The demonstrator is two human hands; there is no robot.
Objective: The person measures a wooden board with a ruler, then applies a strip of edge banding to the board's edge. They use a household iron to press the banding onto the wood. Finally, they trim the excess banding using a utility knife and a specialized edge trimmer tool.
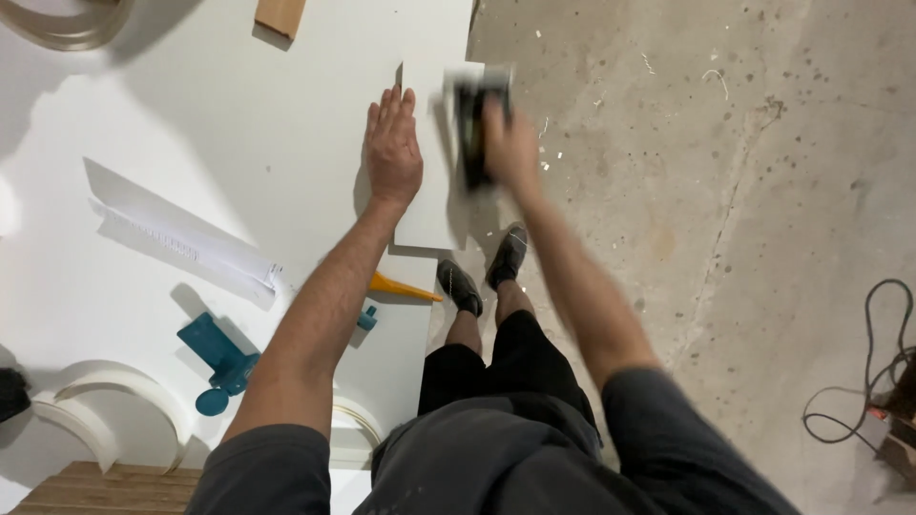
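We see the left hand [392, 145] lying flat, fingers together and stretched out, palm down on a small white panel [426, 205] that sits at the edge of the big white worktable [239, 105]. The right hand [510, 145] is closed around a dark sanding block [474, 129] wrapped in pale paper, held against the right edge of that same panel; the hand and block are blurred, so we cannot tell its finer grip. The 2 hands are close, just beside each other, with the panel's edge between them.

Below the hands, 2 black shoes [484, 270] stand on the speckled concrete floor [725, 191] beside the table. On the table near the left forearm lie an orange wedge-shaped tool [405, 288], a teal clamp [218, 358] and a white toothed strip [186, 243]. Curved white trim pieces [105, 405] sit at the lower left, a wooden block [280, 16] at the top. A black cable [863, 381] loops on the floor at far right.
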